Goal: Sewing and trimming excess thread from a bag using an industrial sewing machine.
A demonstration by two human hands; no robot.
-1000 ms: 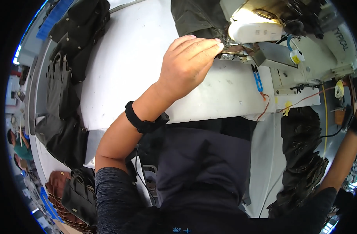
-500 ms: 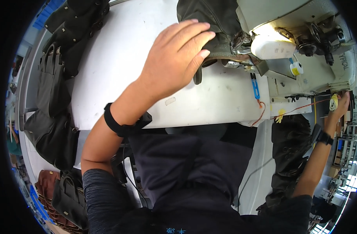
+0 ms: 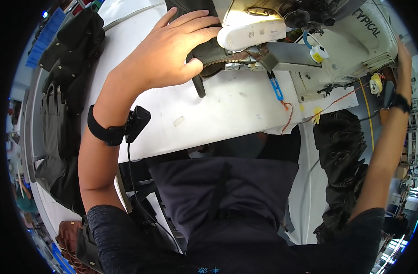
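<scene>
My left hand (image 3: 167,55) is spread open over a dark olive fabric piece (image 3: 192,10) with a brass zipper (image 3: 232,60), left of the sewing machine's needle area and white light housing (image 3: 245,36). A short dark strap (image 3: 199,86) hangs from the piece onto the white table (image 3: 181,114). My right hand (image 3: 403,59) reaches up at the machine's right end, behind its body (image 3: 371,41); its fingers are mostly hidden. Blue thread snips (image 3: 275,86) on an orange cord lie beneath the machine's plate.
Dark bags (image 3: 55,118) are heaped along the table's left edge, with brown bags (image 3: 69,237) lower left. More dark pieces (image 3: 334,141) hang at the right. A cream thread cone (image 3: 375,84) sits near the machine. A person in green (image 3: 23,196) is at the far left.
My left hand has moved left and up, its fingers now further spread. My right hand has risen along the machine's right end. The strap shows more below the zipper.
</scene>
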